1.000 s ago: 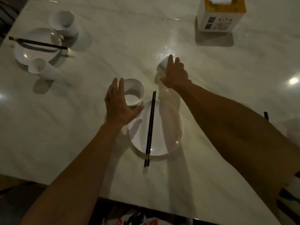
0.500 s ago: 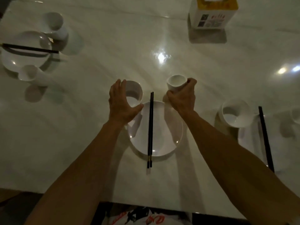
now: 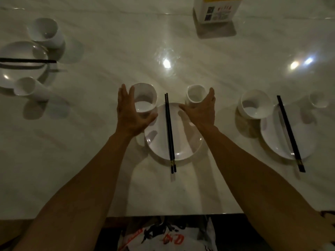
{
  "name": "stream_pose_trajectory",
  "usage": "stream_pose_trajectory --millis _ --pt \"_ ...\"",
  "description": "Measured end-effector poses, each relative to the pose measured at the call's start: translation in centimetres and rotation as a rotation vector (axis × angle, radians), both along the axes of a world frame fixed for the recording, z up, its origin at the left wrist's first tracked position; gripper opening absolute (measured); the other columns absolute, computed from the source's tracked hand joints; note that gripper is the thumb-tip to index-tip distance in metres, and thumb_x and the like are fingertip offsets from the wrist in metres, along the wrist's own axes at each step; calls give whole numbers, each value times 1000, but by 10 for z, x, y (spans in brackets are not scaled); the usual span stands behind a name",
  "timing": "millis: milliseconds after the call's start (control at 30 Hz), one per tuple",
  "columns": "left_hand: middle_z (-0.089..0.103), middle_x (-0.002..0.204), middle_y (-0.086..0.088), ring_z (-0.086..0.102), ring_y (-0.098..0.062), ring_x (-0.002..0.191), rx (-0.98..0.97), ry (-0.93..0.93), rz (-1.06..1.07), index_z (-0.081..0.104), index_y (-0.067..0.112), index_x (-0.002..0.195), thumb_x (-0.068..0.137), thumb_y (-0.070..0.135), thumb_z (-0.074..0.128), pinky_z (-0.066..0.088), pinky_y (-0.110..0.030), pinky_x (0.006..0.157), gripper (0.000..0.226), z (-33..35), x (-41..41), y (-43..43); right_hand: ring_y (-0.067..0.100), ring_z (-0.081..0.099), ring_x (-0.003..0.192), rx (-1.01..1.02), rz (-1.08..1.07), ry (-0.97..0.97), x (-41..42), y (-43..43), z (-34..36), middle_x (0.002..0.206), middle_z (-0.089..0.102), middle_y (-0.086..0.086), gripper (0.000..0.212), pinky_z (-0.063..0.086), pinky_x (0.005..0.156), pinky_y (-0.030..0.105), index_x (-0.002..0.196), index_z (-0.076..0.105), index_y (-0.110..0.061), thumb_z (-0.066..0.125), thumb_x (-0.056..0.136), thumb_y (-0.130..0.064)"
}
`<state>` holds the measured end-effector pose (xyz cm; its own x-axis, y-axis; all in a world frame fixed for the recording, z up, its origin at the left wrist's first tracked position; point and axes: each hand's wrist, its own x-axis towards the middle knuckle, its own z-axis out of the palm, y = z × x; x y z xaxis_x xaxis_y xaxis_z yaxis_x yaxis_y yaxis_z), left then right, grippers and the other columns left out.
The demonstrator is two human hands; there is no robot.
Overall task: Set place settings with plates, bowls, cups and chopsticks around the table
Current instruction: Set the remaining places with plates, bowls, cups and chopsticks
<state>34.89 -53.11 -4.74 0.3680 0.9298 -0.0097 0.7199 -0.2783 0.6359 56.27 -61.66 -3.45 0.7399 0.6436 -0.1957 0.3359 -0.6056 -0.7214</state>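
A white plate (image 3: 183,142) lies in front of me with black chopsticks (image 3: 169,127) laid lengthwise across it. A white bowl (image 3: 145,97) stands at its far left rim. My left hand (image 3: 130,115) cups the bowl's left side with straight fingers, thumb spread under its near side. A small white cup (image 3: 195,94) stands upright at the plate's far right. My right hand (image 3: 201,113) is spread at the cup, fingers along its right side and thumb stretched out in front of its base.
To the right is another setting: bowl (image 3: 255,104), plate (image 3: 277,140), chopsticks (image 3: 290,133), cup (image 3: 319,99). At far left are a plate (image 3: 20,73), bowl (image 3: 45,31), cup (image 3: 27,86) and chopsticks (image 3: 27,60). A tissue box (image 3: 215,9) stands at the back. The table edge (image 3: 163,213) runs near me.
My right hand brought the cup from farther back to the plate's far right, set it down and loosened its grip. My left hand stayed at the bowl.
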Motion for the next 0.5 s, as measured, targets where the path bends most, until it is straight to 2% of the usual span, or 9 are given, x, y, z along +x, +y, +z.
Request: stream_pose_trajectory --millis 67,133,233,300,367,433,500 --pt "11 160 -14 5 -28 149 168 6 -41 25 12 149 71 68 69 18 -47 119 106 6 -10 -19 29 43 130 39 -52 50 -4 -17 -1 150 29 11 118 41 98 36 151 11 -12 83 66 -49" --pt "27 155 -17 17 -31 147 328 -17 -233 40 4 142 71 69 68 22 -50 117 100 2 -20 -43 27 45 129 79 -144 73 -13 -38 -8 148 31 9 104 45 101 39 150 17 -13 77 74 -51" --pt "40 149 -18 30 -34 142 386 -39 -535 53 3 133 67 71 72 30 -56 110 97 -10 -29 -77 22 49 122 91 -150 11 -32 -70 -23 138 41 8 77 49 98 42 143 32 -10 70 83 -39" --pt "39 150 -15 28 -32 144 341 39 -661 50 8 138 66 77 67 26 -56 113 101 -17 -29 -93 22 51 117 109 -116 -10 -45 -83 -30 130 46 8 64 49 97 40 137 40 -10 68 85 -35" --pt "33 154 -11 21 -27 147 283 152 -740 43 15 144 67 84 58 21 -55 116 105 -19 -25 -101 23 52 117 116 -103 -13 -53 -87 -32 128 49 9 56 46 99 33 135 44 -9 65 88 -31" --pt "27 158 -10 16 -25 148 234 223 -783 37 18 148 68 88 49 15 -53 118 107 -20 -21 -105 22 50 121 115 -104 -32 -56 -89 -33 131 49 10 53 40 100 25 137 44 -9 62 91 -26" --pt "22 159 -10 13 -25 149 207 248 -810 34 20 149 70 89 45 10 -51 120 105 -20 -17 -107 21 48 123 112 -88 -38 -58 -90 -33 134 48 10 54 37 101 24 141 41 -10 61 92 -23"
